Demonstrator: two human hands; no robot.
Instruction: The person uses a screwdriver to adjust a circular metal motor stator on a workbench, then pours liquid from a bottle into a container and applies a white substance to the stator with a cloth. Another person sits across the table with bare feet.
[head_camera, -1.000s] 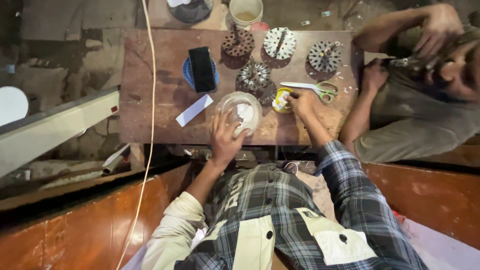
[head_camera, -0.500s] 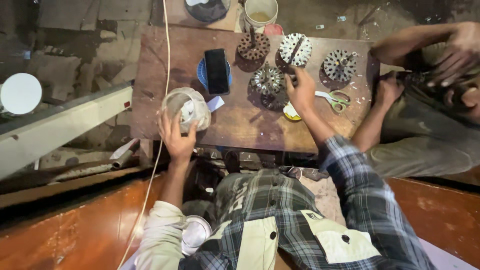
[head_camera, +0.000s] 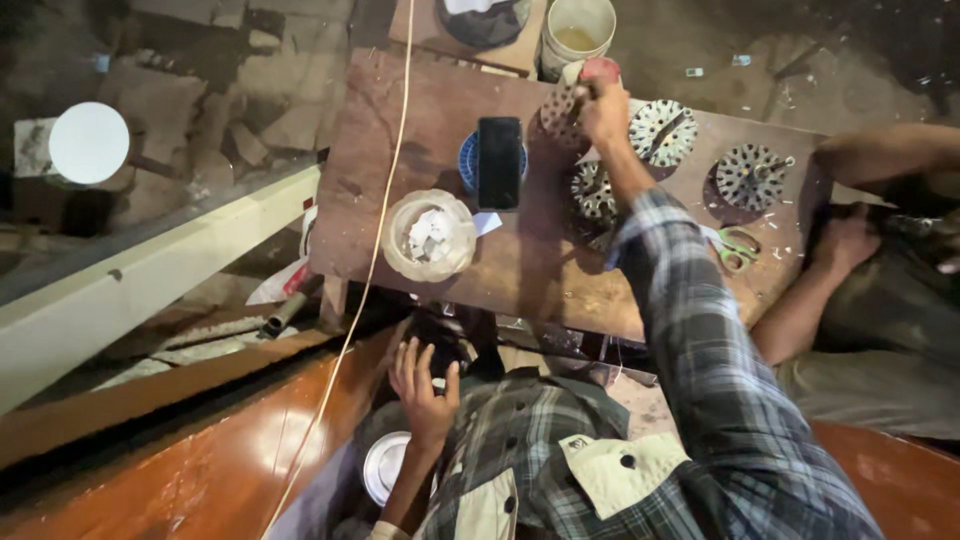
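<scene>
In the head view we note the right hand stretched to the far edge of the wooden tabletop, its fingers closed around a dark perforated disc that sits just beside a pale bucket. The left hand lies below the near edge of the tabletop, over the lap, fingers spread fairly wide and touching a small dark item we cannot identify; a round metal lid lies just beneath it. On the tabletop we record a clear bowl holding white pieces, a black phone resting on a blue dish, three further slotted discs to the right, and green-handled scissors near the right edge. A thin cord runs across the bowl's left side. A second person's hand rests at the tabletop's right edge.
</scene>
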